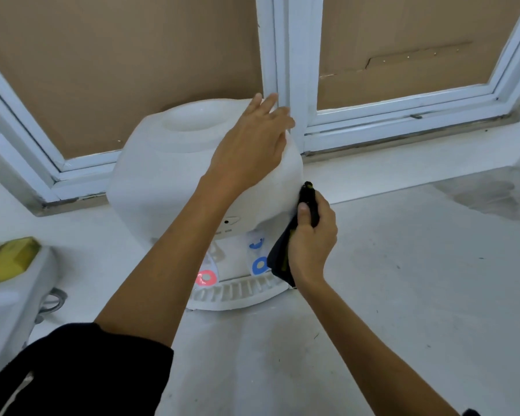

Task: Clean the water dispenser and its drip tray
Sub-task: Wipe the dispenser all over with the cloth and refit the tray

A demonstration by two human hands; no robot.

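Water dispenser [174, 175] stands on the white table [403, 280] against the window frame [294, 70], its drip tray [237, 294] at its foot toward the person. The right hand [311, 238] grips a dark cloth [282, 253] against the dispenser's right flank, so the body lies just to its left. The left hand [252, 151] lies flat, fingers straight, on the top right shoulder, steadying it. The blue tap [260, 264] and red tap [206, 277] sit under the overhang; the cloth seems to hang over the tray's right end. A yellow sponge [11, 258] lies well apart, far left.
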